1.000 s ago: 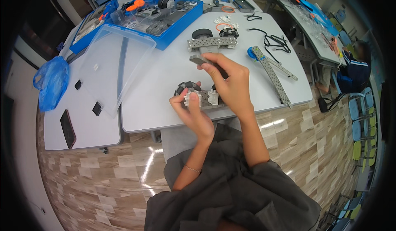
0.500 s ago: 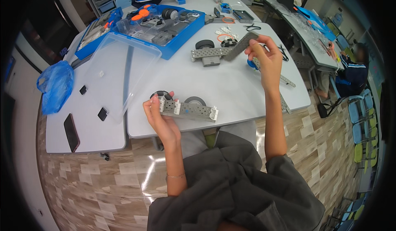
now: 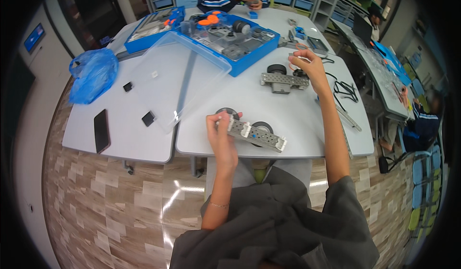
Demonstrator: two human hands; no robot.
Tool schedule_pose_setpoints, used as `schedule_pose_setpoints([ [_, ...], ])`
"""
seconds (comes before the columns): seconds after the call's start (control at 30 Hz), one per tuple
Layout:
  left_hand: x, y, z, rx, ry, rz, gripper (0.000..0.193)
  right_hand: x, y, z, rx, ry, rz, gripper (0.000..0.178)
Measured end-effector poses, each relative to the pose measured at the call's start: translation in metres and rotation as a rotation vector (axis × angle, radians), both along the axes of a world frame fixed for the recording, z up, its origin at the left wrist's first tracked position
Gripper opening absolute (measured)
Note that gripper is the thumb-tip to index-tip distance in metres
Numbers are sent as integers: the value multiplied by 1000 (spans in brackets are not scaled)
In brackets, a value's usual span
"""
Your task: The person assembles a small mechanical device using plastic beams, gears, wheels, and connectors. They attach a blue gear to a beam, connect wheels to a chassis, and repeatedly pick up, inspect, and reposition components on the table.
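Observation:
My left hand [image 3: 222, 137] grips a grey perforated metal beam [image 3: 261, 135] with white connectors and a small blue pin, held above the table's front edge. Two black wheels, one of them a grey-hubbed wheel [image 3: 262, 128], show behind this beam. My right hand [image 3: 311, 70] is raised at the right, its fingers pinched. A sliver of something grey shows by those fingertips; what it is, I cannot make out. Just left of and below the right hand lies another perforated beam assembly [image 3: 283, 81] with a black wheel [image 3: 277, 69].
A blue parts box [image 3: 253, 53] stands at the back, its clear lid [image 3: 163, 79] in front. Left lie a blue plastic bag [image 3: 93, 74], a phone [image 3: 102, 131] and small black pieces. Black cables [image 3: 345, 91] and metal strips lie right. Across the table, another person handles something.
The view has swung left, shifting the scene rightward. The grey perforated plate earlier plain in my right hand no longer shows its flat face. The left-hand beam tilts down more at its right end.

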State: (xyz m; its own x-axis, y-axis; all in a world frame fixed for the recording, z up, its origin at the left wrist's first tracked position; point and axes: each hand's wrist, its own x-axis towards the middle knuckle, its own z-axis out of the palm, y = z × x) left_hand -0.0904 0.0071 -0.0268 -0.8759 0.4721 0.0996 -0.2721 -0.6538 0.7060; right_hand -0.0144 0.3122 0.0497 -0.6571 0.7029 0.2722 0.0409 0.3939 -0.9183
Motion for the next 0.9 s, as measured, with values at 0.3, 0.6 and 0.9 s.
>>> schedule_pose_setpoints([
  [0.3,0,-2,-1,-16,-6,3,17,-44,10,-16,132,40,-107,28],
  [0.6,0,-4,-1,16,-5,-45,18,-94,88,-16,197,374,-434,21],
  [0.9,1,-5,-2,11,9,-36,18,-136,175,-26,-111,-9,-122,25],
])
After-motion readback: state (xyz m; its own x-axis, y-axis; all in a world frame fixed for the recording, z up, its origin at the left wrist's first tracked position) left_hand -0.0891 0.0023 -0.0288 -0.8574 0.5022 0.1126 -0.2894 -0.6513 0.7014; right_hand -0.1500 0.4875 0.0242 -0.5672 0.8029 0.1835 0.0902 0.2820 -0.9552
